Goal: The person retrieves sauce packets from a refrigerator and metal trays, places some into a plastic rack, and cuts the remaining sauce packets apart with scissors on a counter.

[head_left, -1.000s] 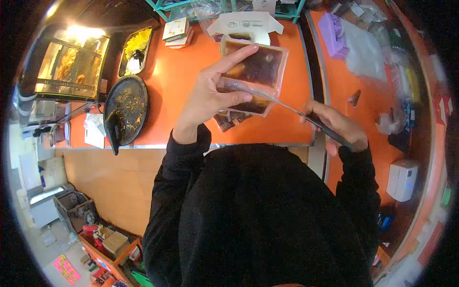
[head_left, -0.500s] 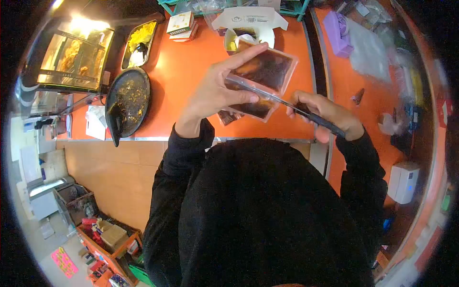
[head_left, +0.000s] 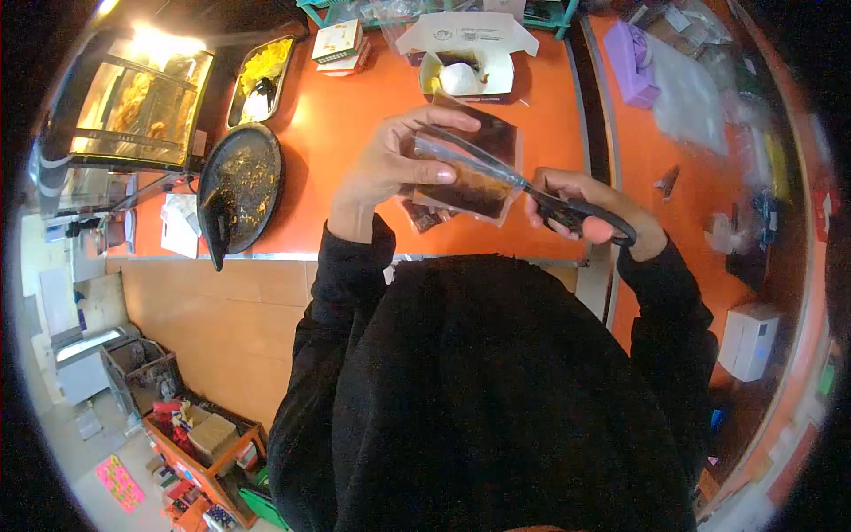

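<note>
My left hand (head_left: 390, 168) pinches clear sachets of dark brown sauce (head_left: 470, 197) between thumb and fingers. Two sauce-filled panels show, one above the other, over the orange table. My right hand (head_left: 645, 226) grips black-handled scissors (head_left: 603, 213), fingers and thumb at the handle loops. The blades point left and lie along the sachets' clear edge, close to my left fingers. Another dark sachet (head_left: 424, 215) lies on the table just below, partly covered. Beyond the sachets stands an open white takeaway box (head_left: 465, 34) with a white mound of rice (head_left: 458, 79) inside.
On the left are a black stone-like dish with yellow crumbs (head_left: 232, 195), a metal tray of yellow food (head_left: 264, 66) and a lit glass food cabinet (head_left: 137, 102). Small boxes (head_left: 337, 42) stand at the back. A purple holder (head_left: 629, 62) sits on the right-hand counter.
The sachets have shifted down and tilted, uncovering the rice in the box. The scissor handles have spread apart, with my right thumb moved down.
</note>
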Tool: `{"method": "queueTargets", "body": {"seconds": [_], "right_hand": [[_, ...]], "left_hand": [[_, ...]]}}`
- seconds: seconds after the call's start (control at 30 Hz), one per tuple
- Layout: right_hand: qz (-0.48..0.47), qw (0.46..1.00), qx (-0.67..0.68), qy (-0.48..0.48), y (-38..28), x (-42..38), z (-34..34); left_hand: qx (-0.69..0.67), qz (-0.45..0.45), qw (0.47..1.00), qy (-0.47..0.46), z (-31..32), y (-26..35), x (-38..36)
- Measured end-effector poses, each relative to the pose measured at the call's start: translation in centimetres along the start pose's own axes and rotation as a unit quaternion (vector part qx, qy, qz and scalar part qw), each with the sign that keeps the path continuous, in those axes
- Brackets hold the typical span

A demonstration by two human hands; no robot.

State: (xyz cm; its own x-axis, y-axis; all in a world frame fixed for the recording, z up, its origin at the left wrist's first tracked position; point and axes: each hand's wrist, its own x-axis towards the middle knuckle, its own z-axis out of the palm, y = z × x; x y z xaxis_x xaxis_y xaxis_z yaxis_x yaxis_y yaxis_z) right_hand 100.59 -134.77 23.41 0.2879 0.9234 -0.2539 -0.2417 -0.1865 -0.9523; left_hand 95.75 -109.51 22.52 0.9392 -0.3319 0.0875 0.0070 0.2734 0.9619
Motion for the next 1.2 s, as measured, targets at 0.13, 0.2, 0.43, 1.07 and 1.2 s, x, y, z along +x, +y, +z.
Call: {"method": "queueTargets", "body": {"seconds": [0.13,0.2,0.43,1.07,1.2], "right_hand": [[0.005,0.998,0.055,0.037,0.0,0.8,0.2],[0.027,0.999,0.042,0.003,-0.2,0.8,-0.6],[0.054,0.998,0.036,-0.006,-1.0,1.4,-0.2],[-0.010,0.999,-0.036,0.033,2.1,2.7,-1.0],[0.010,0.999,0.049,-0.019,4.3,3.6,-1.9]], "left_hand": [[-0.021,-0.022,1.000,-0.007,0.7,0.1,0.6],[-0.023,-0.015,1.000,-0.005,0.7,0.2,0.6],[-0.078,-0.049,0.995,-0.037,0.4,-0.8,1.1],[-0.151,-0.071,0.984,-0.058,-0.4,-4.2,1.6],[-0.131,-0.075,0.987,-0.045,-0.7,-4.3,1.5]]}}
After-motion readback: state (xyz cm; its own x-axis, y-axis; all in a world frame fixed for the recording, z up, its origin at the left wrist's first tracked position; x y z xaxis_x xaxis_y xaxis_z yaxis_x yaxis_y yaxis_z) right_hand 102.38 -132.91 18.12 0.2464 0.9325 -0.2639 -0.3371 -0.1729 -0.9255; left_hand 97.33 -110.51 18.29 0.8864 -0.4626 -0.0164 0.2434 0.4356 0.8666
